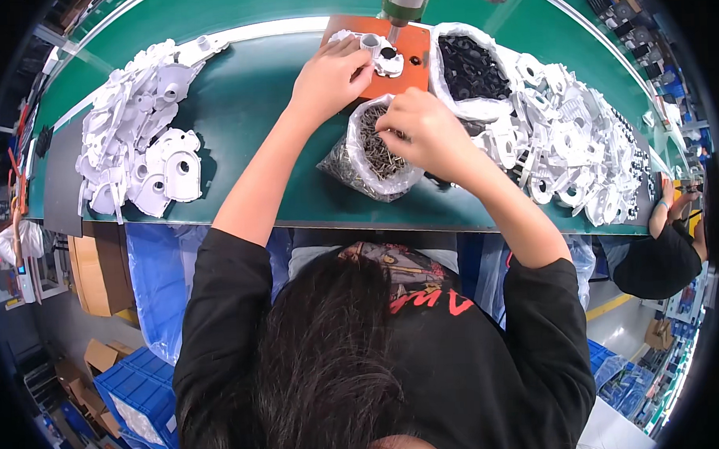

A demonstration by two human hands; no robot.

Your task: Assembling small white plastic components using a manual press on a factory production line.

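A white plastic part (391, 65) with a round opening lies on an orange fixture block (382, 85) at the far side of the bench. My left hand (330, 73) grips this part from its left side, fingers bent over it. Close in front of the block stands a clear plastic bag of screws (379, 156), its top folded open. My right hand (427, 127) is over the bag's right rim, thumb and fingers pinched together among the screws. What lies between those fingertips is too small to make out. Above the block hangs a green power screwdriver (403, 5), its tip near the white part.
A bag of small black parts (471, 66) sits right of the block. White plastic parts are heaped at the left (138, 129), and more white parts (570, 138) at the right. Small dark-tipped pieces (641, 167) line the right edge. Another person (662, 261) works at the far right.
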